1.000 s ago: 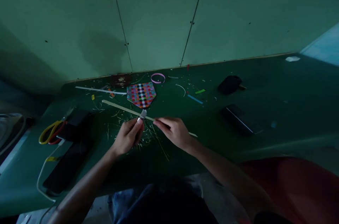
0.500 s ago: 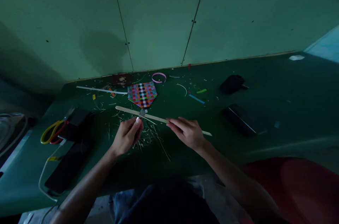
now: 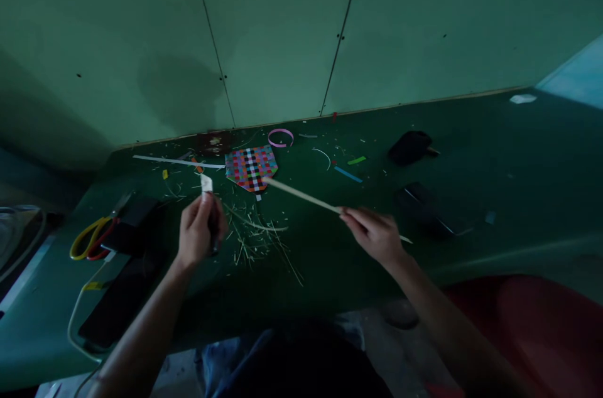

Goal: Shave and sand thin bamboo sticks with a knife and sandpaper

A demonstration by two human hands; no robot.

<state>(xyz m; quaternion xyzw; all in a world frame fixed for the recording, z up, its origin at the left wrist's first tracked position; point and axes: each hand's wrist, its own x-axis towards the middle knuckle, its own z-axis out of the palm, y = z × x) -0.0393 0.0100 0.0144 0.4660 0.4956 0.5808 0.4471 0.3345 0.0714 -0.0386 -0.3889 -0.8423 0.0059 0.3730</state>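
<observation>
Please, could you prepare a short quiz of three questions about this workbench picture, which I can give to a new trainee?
1. True or false: the knife in the left hand is touching the long pale strip in the right hand.
2. Complete the sentence: the scissors have one yellow handle and one ____ handle.
3. What colour is the looped strip just beyond the woven multicoloured piece, towards the wall?
A) green
B) pink
C) yellow

Key:
1. False; there is a gap between them.
2. red
3. B
</observation>
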